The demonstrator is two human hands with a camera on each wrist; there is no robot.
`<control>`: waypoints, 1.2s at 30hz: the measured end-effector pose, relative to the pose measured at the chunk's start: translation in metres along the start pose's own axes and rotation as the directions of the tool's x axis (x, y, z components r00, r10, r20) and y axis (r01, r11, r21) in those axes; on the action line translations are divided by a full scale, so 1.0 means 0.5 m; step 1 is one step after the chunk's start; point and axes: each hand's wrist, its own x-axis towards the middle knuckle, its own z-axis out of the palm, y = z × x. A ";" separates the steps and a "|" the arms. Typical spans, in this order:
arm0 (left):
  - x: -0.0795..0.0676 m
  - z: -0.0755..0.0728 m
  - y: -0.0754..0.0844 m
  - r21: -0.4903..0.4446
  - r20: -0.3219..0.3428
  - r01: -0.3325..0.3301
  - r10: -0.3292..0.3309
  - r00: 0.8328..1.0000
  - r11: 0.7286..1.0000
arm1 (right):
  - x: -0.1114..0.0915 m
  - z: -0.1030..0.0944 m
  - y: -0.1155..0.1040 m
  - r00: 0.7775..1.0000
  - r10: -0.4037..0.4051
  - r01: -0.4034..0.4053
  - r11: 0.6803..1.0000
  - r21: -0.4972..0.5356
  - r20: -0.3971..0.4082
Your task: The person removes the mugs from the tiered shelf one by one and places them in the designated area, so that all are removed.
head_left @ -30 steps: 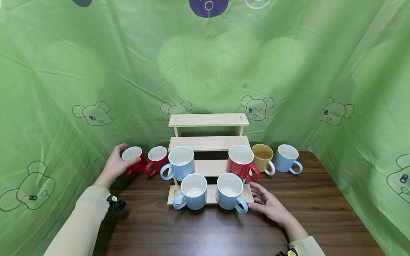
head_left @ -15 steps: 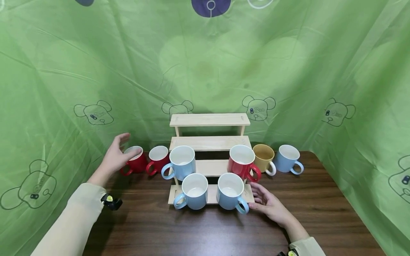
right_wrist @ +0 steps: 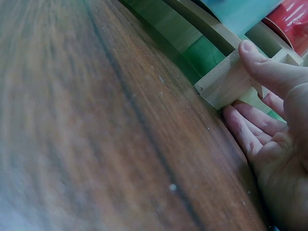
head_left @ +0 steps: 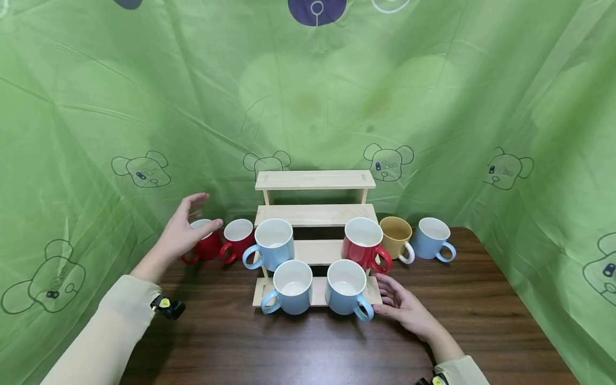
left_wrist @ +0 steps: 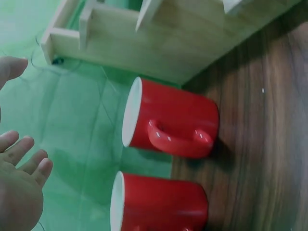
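Observation:
My left hand [head_left: 180,232] hovers over the leftmost red mug [head_left: 210,247], thumb and fingers spread, with nothing in it. In the left wrist view its fingers [left_wrist: 18,151] stand apart from that mug and from the second red mug [left_wrist: 178,115]. A stepped wooden rack [head_left: 315,215] stands mid-table. At its lower right corner my right hand [head_left: 406,310] holds the end of the bottom step, thumb at the front and fingers along the side. Two light blue mugs [head_left: 294,299] sit on that step. Above them are another blue mug [head_left: 278,256] and a red mug [head_left: 355,254].
Right of the rack, a yellow mug [head_left: 392,240] with a white handle and a blue mug [head_left: 425,243] stand on the dark wooden table [head_left: 481,315]. A green cloth [head_left: 308,107] printed with bear heads hangs behind and at both sides.
My left hand has let go of the leftmost red mug, which stays on the table, and has risen with its fingers spreading, then shifted slightly right. The right hand keeps its place.

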 end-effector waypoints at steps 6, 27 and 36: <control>-0.006 0.016 0.047 -0.025 0.003 -0.057 0.057 0.998 0.998 | 0.000 0.000 0.000 1.000 0.005 -0.005 1.000 -0.001 -0.002; -0.031 0.079 0.126 -0.108 0.099 -0.191 0.202 0.974 0.976 | 0.001 -0.001 0.002 1.000 0.015 -0.015 1.000 -0.014 0.000; -0.040 0.116 0.140 -0.138 0.193 -0.185 0.210 0.958 0.973 | 0.001 0.000 0.001 1.000 0.016 -0.017 1.000 -0.011 -0.007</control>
